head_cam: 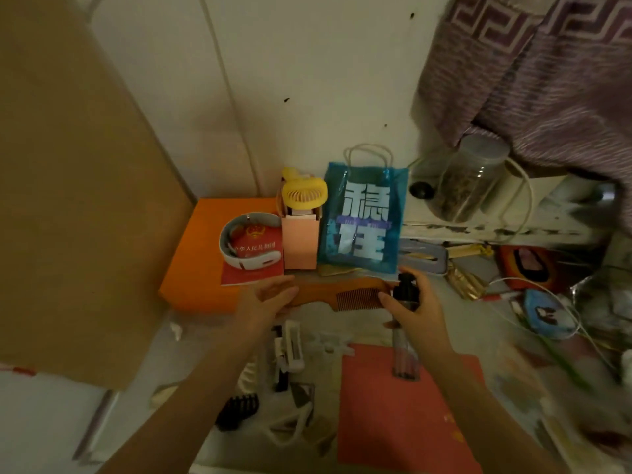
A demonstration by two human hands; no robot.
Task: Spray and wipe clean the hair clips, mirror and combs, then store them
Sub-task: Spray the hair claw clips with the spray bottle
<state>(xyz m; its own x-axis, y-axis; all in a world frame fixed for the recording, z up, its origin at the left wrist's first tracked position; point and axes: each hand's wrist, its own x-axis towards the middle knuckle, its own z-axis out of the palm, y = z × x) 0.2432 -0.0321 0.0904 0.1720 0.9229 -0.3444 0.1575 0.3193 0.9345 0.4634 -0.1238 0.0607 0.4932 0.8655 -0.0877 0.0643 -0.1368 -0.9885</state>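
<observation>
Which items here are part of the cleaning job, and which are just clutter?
Job: wooden comb in left hand; spray bottle in right hand; hair clips; black comb.

Clutter: blue bag, yellow fan, jar, orange box.

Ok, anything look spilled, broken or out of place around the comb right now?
Nothing spilled or broken. The left hand holds the brown wooden comb; the right hand grips the black-capped spray bottle. White hair clips lie scattered below, unsorted.
</observation>
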